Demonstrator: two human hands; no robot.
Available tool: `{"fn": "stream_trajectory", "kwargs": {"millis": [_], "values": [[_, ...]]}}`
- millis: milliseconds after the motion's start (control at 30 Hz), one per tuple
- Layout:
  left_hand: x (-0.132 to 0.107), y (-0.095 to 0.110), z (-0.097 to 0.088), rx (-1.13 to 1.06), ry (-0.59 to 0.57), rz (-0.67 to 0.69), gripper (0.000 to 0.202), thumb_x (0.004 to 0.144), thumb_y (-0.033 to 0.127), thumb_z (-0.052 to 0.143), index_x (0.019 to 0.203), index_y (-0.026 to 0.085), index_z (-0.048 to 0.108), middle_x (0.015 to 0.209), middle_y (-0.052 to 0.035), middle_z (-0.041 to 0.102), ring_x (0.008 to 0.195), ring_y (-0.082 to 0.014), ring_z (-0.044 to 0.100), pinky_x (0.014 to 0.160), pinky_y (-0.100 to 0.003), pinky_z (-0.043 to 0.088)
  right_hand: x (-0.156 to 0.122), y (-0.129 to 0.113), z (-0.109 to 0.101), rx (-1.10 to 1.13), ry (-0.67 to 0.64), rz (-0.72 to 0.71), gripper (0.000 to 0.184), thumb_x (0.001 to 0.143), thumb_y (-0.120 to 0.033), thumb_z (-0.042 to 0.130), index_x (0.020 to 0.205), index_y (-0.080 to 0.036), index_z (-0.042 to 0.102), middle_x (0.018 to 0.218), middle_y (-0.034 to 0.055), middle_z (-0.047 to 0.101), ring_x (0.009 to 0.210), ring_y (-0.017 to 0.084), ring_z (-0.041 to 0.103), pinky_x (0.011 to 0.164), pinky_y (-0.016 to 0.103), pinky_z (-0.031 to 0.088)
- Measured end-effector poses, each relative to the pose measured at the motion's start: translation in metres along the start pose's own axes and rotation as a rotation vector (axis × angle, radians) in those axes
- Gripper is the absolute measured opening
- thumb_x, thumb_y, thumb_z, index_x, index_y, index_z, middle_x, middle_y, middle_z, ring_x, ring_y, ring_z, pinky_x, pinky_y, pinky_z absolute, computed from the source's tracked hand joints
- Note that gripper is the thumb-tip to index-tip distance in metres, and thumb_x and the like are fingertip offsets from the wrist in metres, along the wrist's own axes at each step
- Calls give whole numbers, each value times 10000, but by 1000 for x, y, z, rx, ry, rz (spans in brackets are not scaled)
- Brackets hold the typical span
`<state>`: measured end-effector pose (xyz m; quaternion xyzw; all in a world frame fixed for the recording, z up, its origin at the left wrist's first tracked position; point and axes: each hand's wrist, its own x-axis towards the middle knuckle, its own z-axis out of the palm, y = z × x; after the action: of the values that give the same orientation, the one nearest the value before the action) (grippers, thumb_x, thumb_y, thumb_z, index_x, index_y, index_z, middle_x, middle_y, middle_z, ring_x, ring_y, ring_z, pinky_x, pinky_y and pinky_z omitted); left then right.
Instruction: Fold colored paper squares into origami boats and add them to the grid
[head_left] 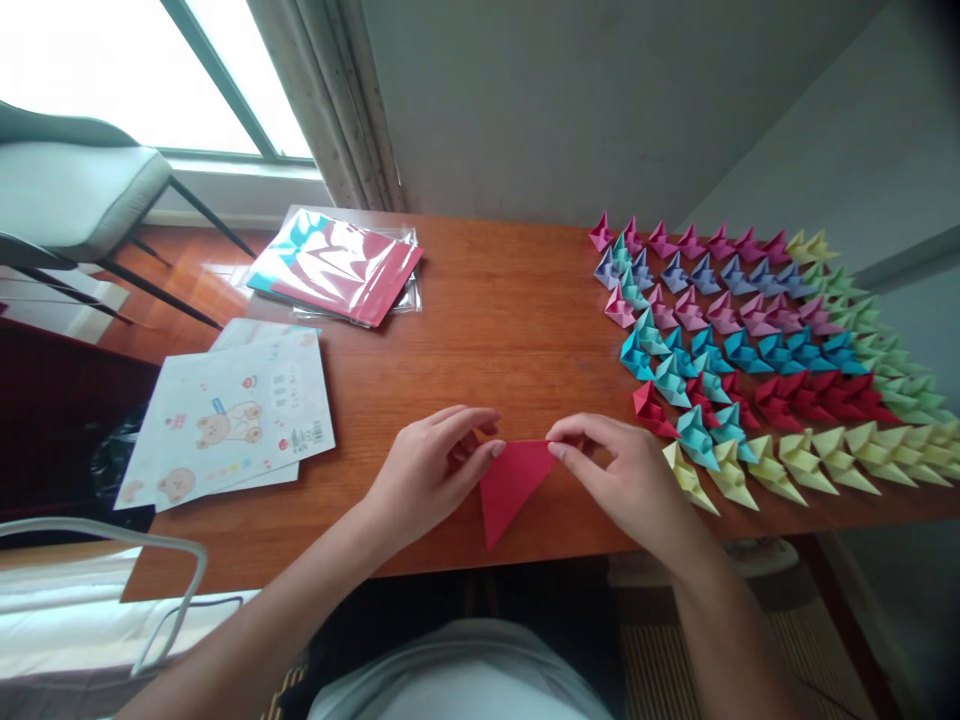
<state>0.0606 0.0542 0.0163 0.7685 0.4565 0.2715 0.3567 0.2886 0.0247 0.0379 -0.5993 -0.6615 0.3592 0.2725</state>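
A red sheet of origami paper (513, 487), folded into a triangle, is held near the front edge of the wooden table (480, 340). Its long point hangs toward my body. My left hand (442, 460) pinches the upper left corner between thumb and fingers. At the upper right corner, my right hand (600, 455) grips the paper between thumb and forefinger. Close to my right hand stand pale yellow folded paper pieces (686, 478) and red folded paper pieces (651, 408).
Rows of folded paper pieces in several colours, such as blue ones (742, 350), cover the table's right side. Shiny plastic-wrapped packs (337, 265) lie at the back left. Bear-printed white pads (240, 415) lie nearer, at the left edge. A chair (75, 195) stands beyond the table.
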Motion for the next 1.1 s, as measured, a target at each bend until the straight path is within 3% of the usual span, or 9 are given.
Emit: {"fn": "stream_trajectory", "kwargs": {"millis": [100, 267, 433, 500, 633, 900, 1000, 1100], "values": [[5, 5, -3, -169, -82, -73, 207, 945, 294, 593, 894, 177, 756, 779, -33, 742, 666, -135, 646, 598, -205, 491, 0, 2, -2, 74, 89, -10, 92, 910, -281, 644, 894, -245, 728, 921, 20, 758, 861, 202, 694, 802, 309, 530], [4, 4, 2, -541, -106, -245, 201, 888, 333, 684, 873, 152, 770, 765, -45, 727, 655, -150, 642, 589, -221, 521, 1, 8, 0, 171, 231, 25, 126, 890, -343, 695, 961, -255, 750, 979, 34, 767, 930, 211, 707, 836, 327, 558], [2, 2, 11, -903, 44, -419, 227, 771, 304, 818, 947, 167, 774, 885, -62, 783, 766, -186, 716, 711, -280, 602, 0, 13, 18, 410, 319, 111, 396, 888, -387, 696, 1259, -268, 622, 1133, 68, 725, 1049, 216, 691, 886, 346, 577], [3, 2, 13, -931, 123, -437, 250, 759, 294, 835, 963, 163, 774, 894, -65, 787, 755, -171, 712, 690, -254, 596, -2, 14, 26, 494, 238, 147, 404, 893, -420, 688, 1255, -257, 611, 1157, 77, 719, 1059, 217, 692, 883, 336, 583], [3, 1, 16, -948, 252, -438, 285, 772, 302, 832, 1017, 172, 765, 950, -63, 789, 773, -163, 710, 675, -235, 589, -8, 10, 36, 539, 43, 199, 317, 916, -491, 634, 1049, -211, 706, 1066, 86, 755, 973, 235, 721, 834, 331, 594], [3, -2, 19, -964, 256, -445, 263, 799, 290, 817, 1029, 178, 757, 925, -40, 780, 759, -132, 693, 661, -200, 573, -9, 0, 42, 353, 153, 156, 249, 956, -419, 573, 894, -208, 689, 866, 57, 740, 807, 213, 696, 733, 304, 558], [2, -2, 18, -984, 267, -437, 260, 804, 281, 813, 1035, 181, 746, 934, -42, 779, 788, -140, 706, 664, -195, 571, -9, -1, 43, 335, 180, 172, 237, 971, -424, 554, 968, -214, 664, 915, 64, 737, 831, 207, 698, 727, 292, 559], [2, 0, 19, -999, 301, -440, 243, 800, 278, 816, 1011, 185, 741, 943, -45, 785, 824, -154, 723, 682, -200, 575, -10, -4, 45, 395, 80, 175, 270, 955, -446, 586, 1092, -217, 629, 960, 66, 744, 811, 198, 708, 717, 289, 575]]}}
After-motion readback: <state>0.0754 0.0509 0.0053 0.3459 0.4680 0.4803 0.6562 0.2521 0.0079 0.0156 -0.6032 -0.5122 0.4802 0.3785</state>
